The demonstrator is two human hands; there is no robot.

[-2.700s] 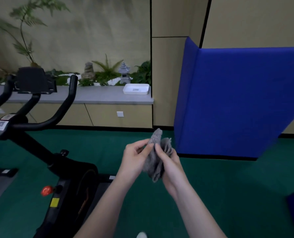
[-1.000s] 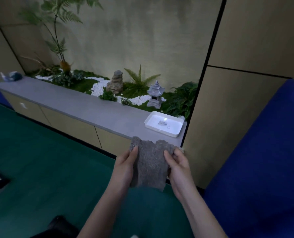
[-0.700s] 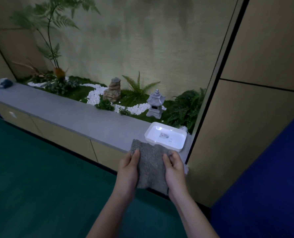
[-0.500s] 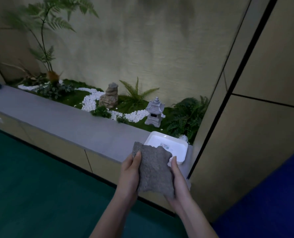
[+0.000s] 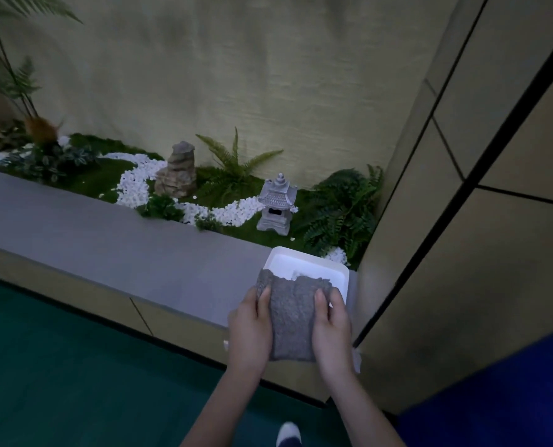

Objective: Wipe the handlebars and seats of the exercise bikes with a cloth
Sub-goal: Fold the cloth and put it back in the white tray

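A folded grey cloth point(image 5: 291, 317) is held flat between both hands, its far edge over the near side of a white tray point(image 5: 304, 262). My left hand point(image 5: 249, 330) grips the cloth's left edge, thumb on top. On the right edge sits my right hand point(image 5: 331, 327), gripping the same way. The tray rests at the right end of a grey ledge point(image 5: 107, 250). No exercise bike is in view.
Behind the ledge lies a planter with ferns, white pebbles, a rock stack point(image 5: 176, 171) and a small stone lantern point(image 5: 276, 204). A beige panelled wall point(image 5: 462, 253) stands right of the tray, a blue mat point(image 5: 501, 398) below it. Green floor point(image 5: 75, 382) spreads at left.
I have walked from the bike to the ledge. The cloth, bunched at first, is now folded flat, and both hands have carried it forward over the near part of the tray.
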